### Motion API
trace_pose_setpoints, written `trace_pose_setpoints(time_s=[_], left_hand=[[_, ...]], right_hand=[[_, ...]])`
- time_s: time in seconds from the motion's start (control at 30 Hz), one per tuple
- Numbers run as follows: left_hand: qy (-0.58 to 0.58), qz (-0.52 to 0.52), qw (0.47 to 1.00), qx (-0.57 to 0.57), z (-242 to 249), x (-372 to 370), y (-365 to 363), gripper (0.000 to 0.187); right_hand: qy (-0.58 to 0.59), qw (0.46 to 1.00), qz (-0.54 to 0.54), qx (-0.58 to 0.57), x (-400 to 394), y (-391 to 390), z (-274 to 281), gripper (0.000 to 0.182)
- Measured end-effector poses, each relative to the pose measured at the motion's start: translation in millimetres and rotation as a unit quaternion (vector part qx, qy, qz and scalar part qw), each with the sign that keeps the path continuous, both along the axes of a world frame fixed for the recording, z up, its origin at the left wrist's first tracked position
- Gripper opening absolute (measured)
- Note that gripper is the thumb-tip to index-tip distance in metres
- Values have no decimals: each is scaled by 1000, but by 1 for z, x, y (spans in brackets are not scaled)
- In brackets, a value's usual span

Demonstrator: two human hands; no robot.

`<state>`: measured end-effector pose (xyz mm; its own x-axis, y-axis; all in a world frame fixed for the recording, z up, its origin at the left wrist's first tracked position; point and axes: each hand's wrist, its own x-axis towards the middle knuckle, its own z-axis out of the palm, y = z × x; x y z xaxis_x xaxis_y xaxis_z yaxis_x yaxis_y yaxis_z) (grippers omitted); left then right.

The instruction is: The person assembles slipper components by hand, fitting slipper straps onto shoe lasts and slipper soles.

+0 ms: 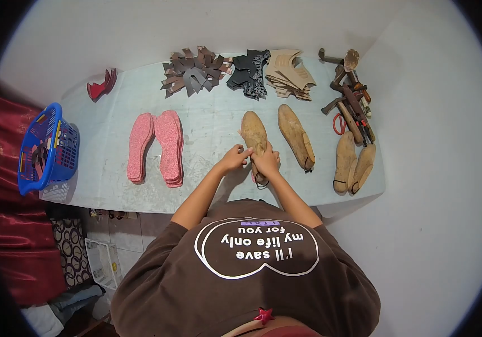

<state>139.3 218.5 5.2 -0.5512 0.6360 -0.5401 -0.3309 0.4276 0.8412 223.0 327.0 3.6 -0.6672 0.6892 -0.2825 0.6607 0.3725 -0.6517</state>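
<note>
A wooden shoe last (254, 128) lies on the table, toe pointing away from me, with a cord loop at its heel. Slivers of a pink insole (254, 176) peek out from under it. My right hand (267, 162) wraps the last's middle and heel from the right. From the left, my left hand (234, 159) presses against the same last with fingers bent in and thumb at its edge; the fingertips are partly hidden. A second shoe last (294, 135) rests just right of my right hand.
Pink insole stacks (168, 147) lie left of my hands. Brown (194, 73), black (248, 73) and beige cut pieces (289, 73) line the back. Tools (353, 101) and more lasts (344, 160) sit at right. A blue basket (61, 151) and red pieces (101, 85) are at left.
</note>
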Motion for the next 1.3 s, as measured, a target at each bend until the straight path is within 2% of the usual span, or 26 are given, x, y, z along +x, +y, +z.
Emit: trace_pose_setpoints(time_s=[0.1, 0.2, 0.27, 0.3, 0.37, 0.4, 0.47, 0.6, 0.63, 0.67, 0.8, 0.87, 0.93, 1.0, 1.13, 1.2, 1.3], left_hand=[[0, -24, 999, 22, 2, 2, 11, 66], [33, -81, 996, -6, 3, 3, 22, 63], [27, 11, 999, 33, 0, 12, 31, 63], [27, 10, 999, 34, 4, 17, 35, 63], [42, 76, 995, -55, 12, 24, 36, 63], [42, 76, 995, -57, 8, 21, 35, 63], [-66, 63, 996, 7, 1, 12, 34, 67], [-109, 39, 992, 45, 6, 7, 38, 76], [-152, 60, 985, 56, 9, 8, 41, 69], [-195, 82, 975, 66, 10, 8, 43, 63], [-221, 52, 969, 97, 14, 2, 46, 55], [-241, 114, 951, 156, 13, 3, 49, 51], [-241, 111, 947, 180, 22, 3, 50, 47], [-146, 114, 955, 233, 29, 0, 53, 52], [-149, 162, 929, 298, 50, -3, 54, 50], [-129, 175, 910, 354, 67, -5, 52, 47], [-90, 193, 909, 358, 82, -6, 48, 50]], right_hand=[[-38, 998, 28, -50, 15, 3, 16, 86], [-103, 992, 61, -46, 27, 5, 0, 90], [-104, 993, 42, -46, 31, -1, 4, 91], [-108, 993, 40, -23, 30, -2, 1, 89], [-114, 993, 22, -2, 27, 0, -5, 83], [-113, 993, 22, -4, 26, 1, -3, 83], [-69, 993, 28, -87, 29, 9, 4, 82], [12, 990, 24, -136, 28, 18, -15, 80], [12, 990, 21, -136, 30, 16, -18, 80], [70, 986, 14, -151, 33, 14, -21, 80], [230, 960, 37, -152, 44, 8, -38, 80], [243, 952, 26, -185, 51, 12, -36, 77], [256, 942, 13, -217, 56, 8, -13, 74], [292, 915, -28, -275, 59, 1, 16, 62], [350, 897, -64, -264, 53, 0, 31, 49], [330, 877, -93, -338, 48, 5, 39, 41], [351, 848, -99, -384, 46, 3, 50, 33]])
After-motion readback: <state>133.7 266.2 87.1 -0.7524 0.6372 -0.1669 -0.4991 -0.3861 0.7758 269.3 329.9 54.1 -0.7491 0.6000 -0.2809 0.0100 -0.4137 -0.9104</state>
